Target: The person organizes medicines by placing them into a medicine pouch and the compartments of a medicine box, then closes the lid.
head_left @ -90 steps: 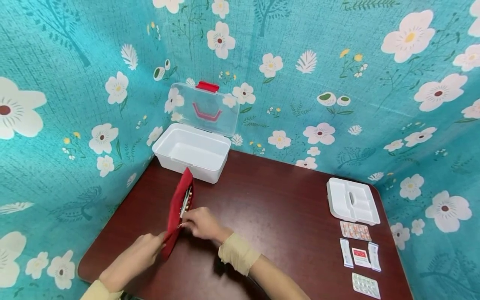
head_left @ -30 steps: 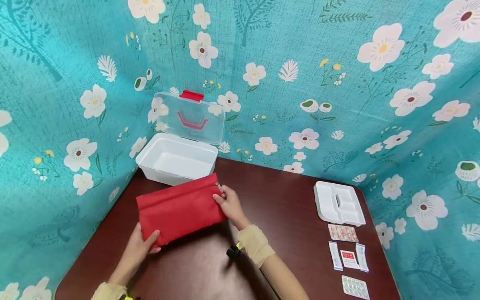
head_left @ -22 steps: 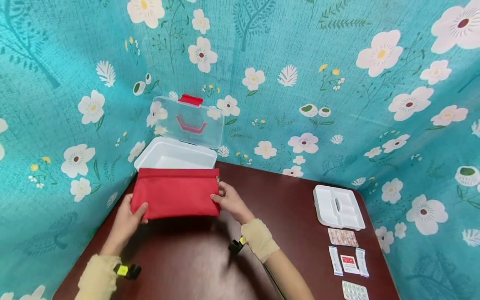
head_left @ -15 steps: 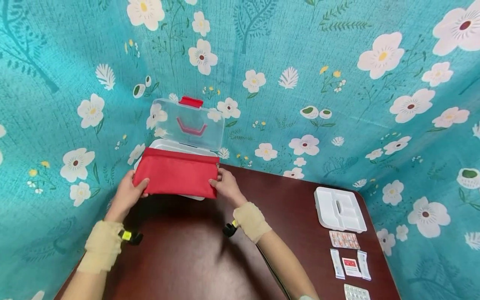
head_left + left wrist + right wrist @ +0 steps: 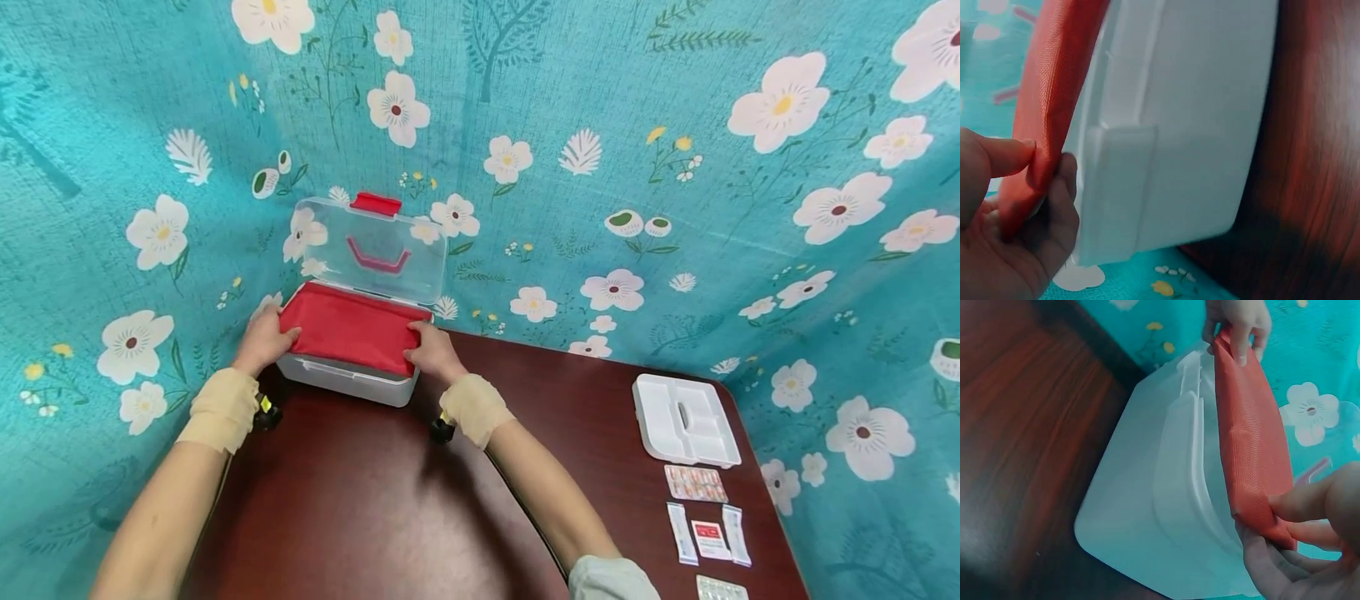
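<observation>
A red zippered fabric pouch [image 5: 351,327] lies flat over the mouth of a white plastic box [image 5: 352,385], covering most of its opening. My left hand [image 5: 264,336] pinches the pouch's left end, thumb on top and fingers beneath, as the left wrist view shows on the red cloth [image 5: 1047,94]. My right hand [image 5: 435,350] grips the other end the same way; in the right wrist view the pouch [image 5: 1250,425] stretches between both hands just above the box rim. Behind, the box's clear lid [image 5: 367,250] stands open with a red latch [image 5: 377,203].
On the right of the dark wooden table [image 5: 360,500] sits a white divided tray [image 5: 686,419]. Below it lie an orange blister pack [image 5: 696,483], two narrow sachets, a small red-and-white packet [image 5: 710,540] and another blister pack [image 5: 722,588]. Flowered blue cloth [image 5: 525,208] hangs close behind the box.
The pouch was upright and partly open, then turned flat between both hands. It has moved away from me, from over the table to over the white box. Both hands still hold it.
</observation>
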`<state>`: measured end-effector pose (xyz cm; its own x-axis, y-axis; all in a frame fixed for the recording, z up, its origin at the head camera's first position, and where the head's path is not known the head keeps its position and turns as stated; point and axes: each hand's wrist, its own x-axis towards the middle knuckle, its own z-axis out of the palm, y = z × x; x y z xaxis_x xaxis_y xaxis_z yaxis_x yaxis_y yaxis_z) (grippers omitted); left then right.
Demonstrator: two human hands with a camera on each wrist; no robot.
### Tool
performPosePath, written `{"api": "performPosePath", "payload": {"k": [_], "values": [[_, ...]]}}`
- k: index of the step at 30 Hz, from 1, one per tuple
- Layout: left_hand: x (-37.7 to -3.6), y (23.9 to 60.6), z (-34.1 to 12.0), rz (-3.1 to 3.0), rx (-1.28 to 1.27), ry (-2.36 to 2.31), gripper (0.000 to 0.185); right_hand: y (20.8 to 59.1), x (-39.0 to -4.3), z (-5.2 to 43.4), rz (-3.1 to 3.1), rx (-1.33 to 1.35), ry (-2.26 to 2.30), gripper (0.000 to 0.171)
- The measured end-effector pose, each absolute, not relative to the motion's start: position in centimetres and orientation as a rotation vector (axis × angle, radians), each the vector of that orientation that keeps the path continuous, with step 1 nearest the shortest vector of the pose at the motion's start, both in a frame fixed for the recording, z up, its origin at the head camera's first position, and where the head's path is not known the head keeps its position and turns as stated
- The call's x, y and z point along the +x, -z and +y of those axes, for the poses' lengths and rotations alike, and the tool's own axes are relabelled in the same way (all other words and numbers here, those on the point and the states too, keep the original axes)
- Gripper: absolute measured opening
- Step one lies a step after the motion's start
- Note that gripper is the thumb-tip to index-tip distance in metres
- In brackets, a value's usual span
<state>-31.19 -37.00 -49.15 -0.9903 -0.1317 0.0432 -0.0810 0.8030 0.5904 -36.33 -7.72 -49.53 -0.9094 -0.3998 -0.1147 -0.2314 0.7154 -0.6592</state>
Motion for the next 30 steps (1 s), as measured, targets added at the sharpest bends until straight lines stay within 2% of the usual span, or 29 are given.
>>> {"api": "performPosePath", "payload": {"k": [3,8,10,16,20,23,27,30], "values": [[-31.8,49.3,-37.0,-2.997,0.19,0.851,0.062,49.3,-36.7,-8.7,2.703,-0.59,0.829,0.051],[-32.6,50.2,-36.7,-3.141,0.184,0.781,0.067,49.6,-36.9,-9.9,2.741,-0.642,0.672,0.018],[-33.0,50.6,-36.5,-3.165,0.169,0.771,0.066,49.8,-37.0,-10.2,2.771,-0.627,0.63,0.01],[-34.1,51.7,-36.3,-3.232,0.132,0.628,0.06,50.3,-37.5,-10.6,2.827,-0.637,0.525,0.016],[-34.3,51.5,-35.8,-3.277,0.104,0.466,0.039,50.1,-37.5,-11.0,2.841,-0.685,0.397,0.014],[-34.4,51.0,-35.4,-3.354,0.133,0.435,0.032,49.8,-37.3,-11.5,2.842,-0.757,0.26,0.012],[-34.5,51.0,-35.0,-3.42,0.134,0.509,0.041,49.5,-36.7,-11.9,2.833,-0.796,0.135,0.01],[-34.4,51.1,-34.5,-3.378,0.09,0.563,0.046,49.5,-36.8,-11.2,2.834,-0.847,0.191,0.015]]}}
